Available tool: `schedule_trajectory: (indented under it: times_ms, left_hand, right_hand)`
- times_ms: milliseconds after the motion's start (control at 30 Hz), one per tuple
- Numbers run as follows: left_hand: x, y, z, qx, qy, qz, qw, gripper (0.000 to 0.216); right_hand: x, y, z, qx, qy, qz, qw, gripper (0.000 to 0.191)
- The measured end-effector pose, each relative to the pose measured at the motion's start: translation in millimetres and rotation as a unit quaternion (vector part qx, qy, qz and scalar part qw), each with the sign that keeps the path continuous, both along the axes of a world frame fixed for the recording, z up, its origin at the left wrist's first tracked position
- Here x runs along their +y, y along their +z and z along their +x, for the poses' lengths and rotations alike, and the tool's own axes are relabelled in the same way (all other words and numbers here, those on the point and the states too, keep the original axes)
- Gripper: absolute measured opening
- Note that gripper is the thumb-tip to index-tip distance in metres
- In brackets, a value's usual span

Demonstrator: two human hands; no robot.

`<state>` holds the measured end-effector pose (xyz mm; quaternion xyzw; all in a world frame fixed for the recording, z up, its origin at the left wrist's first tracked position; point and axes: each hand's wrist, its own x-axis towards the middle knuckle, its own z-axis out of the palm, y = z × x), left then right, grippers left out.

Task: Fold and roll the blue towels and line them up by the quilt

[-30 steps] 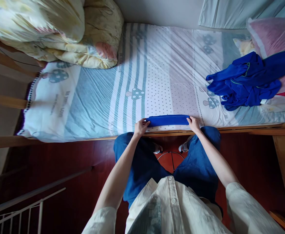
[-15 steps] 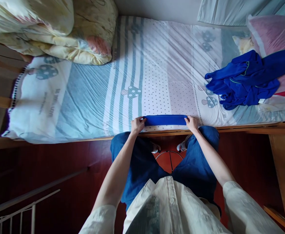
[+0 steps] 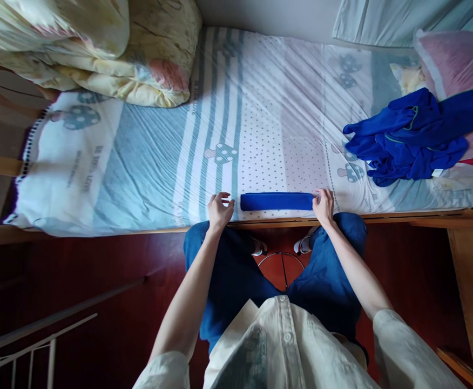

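A blue cloth folded into a narrow strip (image 3: pixel 276 201) lies on the near edge of the bed's patterned sheet (image 3: pixel 147 156). My right hand (image 3: pixel 323 203) is closed on the strip's right end. My left hand (image 3: pixel 219 208) hovers just left of the strip's other end, fingers apart and holding nothing.
A heap of blue garments (image 3: pixel 410 138) lies on the right of the bed beside a pink pillow (image 3: pixel 459 59). A yellow floral quilt (image 3: pixel 99 48) is bundled at the far left. The wooden bed rail (image 3: pixel 402 219) runs along the near edge. A metal railing (image 3: pixel 38 346) stands at lower left.
My left hand has let go of the strip's left end and pulled back a little to the left with its fingers spread. My right hand still grips the right end.
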<state>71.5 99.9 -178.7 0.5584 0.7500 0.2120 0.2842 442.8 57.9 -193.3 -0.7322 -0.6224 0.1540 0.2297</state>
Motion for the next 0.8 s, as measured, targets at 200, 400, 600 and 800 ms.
schedule_trajectory:
  times_ms: [200, 400, 600, 800]
  left_hand:
    - [-31, 19.5, 7, -0.062, -0.023, 0.061, 0.996, 0.024]
    - [-54, 28.4, 17, -0.091, -0.059, 0.082, 0.991, 0.021]
    - [-61, 28.4, 19, -0.112, -0.058, 0.105, 0.986, 0.021]
    - [-56, 30.2, 20, -0.14, -0.01, 0.126, 0.982, 0.021]
  right_hand:
    - [17, 18.6, -64, -0.03, 0.224, -0.05, 0.973, 0.064]
    - [44, 16.0, -148, -0.154, 0.362, -0.14, 0.909, 0.087]
    - [53, 15.5, -197, -0.21, 0.319, -0.169, 0.909, 0.07]
    - [62, 21.7, -213, -0.179, 0.297, -0.193, 0.918, 0.053]
